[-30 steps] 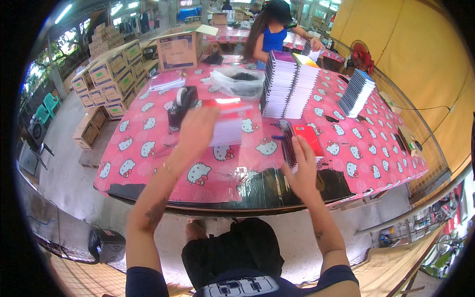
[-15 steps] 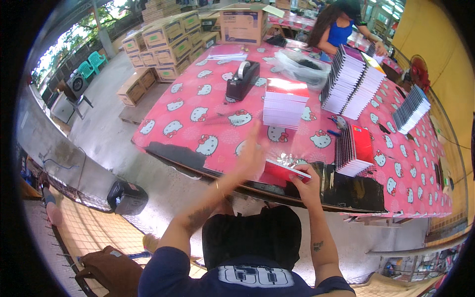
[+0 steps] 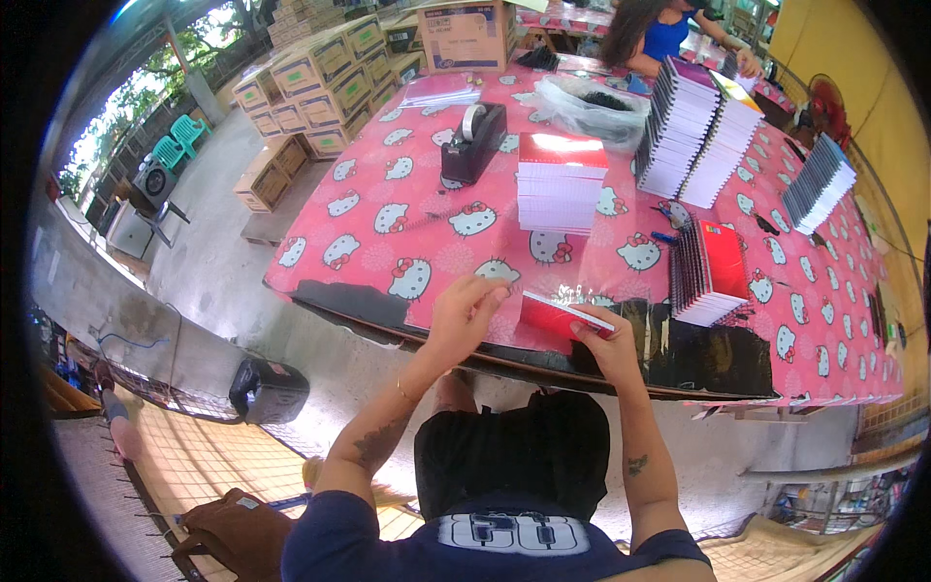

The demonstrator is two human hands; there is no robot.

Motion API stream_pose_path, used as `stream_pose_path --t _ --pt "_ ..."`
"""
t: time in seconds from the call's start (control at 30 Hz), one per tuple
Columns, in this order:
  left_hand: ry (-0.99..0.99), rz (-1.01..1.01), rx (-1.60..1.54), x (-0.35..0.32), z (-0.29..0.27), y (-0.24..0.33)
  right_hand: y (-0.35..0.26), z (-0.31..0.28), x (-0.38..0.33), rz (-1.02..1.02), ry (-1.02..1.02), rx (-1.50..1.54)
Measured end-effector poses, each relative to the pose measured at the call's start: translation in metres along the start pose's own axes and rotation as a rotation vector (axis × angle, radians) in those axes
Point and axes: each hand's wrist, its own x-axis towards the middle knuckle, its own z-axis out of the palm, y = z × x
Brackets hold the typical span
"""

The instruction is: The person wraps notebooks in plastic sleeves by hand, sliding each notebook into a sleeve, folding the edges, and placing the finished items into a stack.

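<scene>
My right hand grips a thin red-covered notebook by its right end, thumb on the cover, over the table's near edge. Just left of the notebook, my left hand is raised with its fingers curled and thumb and forefinger together. Whatever may be in that pinch is too small to make out. Beyond the hands stands a neat stack of red-topped notebooks. To the right, a shorter stack of red notebooks with black spiral bindings rests near the edge.
A black tape dispenser, a clear plastic bag and tall spiral notebook stacks stand on the pink patterned table. More notebooks are at right. Cartons are piled at left; a person in blue works across the table.
My left hand has drawn back toward me and slightly left, its fingers now curled together. The right hand keeps hold of the red notebook. The whole view has shifted slightly.
</scene>
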Motion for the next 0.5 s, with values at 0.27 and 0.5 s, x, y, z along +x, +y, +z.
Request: stream_pose_path --t 0.27,0.5 --pt "0.048 0.187 0.073 -0.001 0.009 -0.009 0.006 0.0 0.001 -0.019 0.037 0.054" --pt "-0.041 -0.083 0.146 0.006 0.012 -0.019 0.003 0.001 0.002 -0.014 0.012 0.015"
